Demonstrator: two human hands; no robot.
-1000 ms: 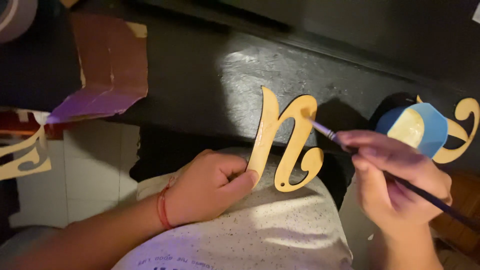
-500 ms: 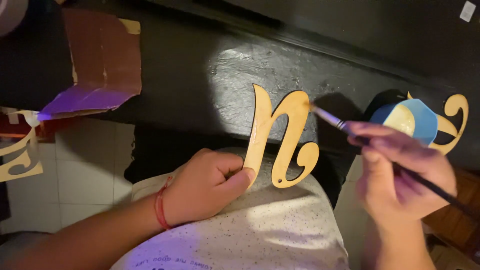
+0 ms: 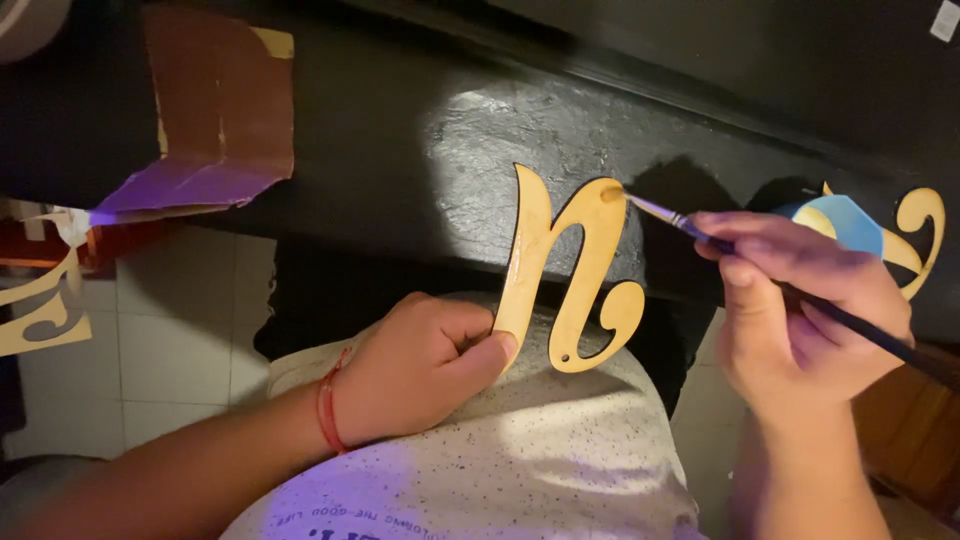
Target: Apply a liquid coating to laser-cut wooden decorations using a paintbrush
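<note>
The left hand (image 3: 420, 365) is closed around the lower left stem of a flat wooden cursive letter (image 3: 572, 268), thumb pressed against its edge, holding it upright over the person's lap at the front edge of the black desk (image 3: 400, 150). The right hand (image 3: 800, 300) is curled shut on a thin paintbrush (image 3: 700, 232), whose tip touches the top of the letter's arch. Just behind that hand sit a blue cup (image 3: 850, 222) and another wooden curl (image 3: 920, 235). A torn piece of brown cardboard (image 3: 215, 120) lies at the desk's left.
</note>
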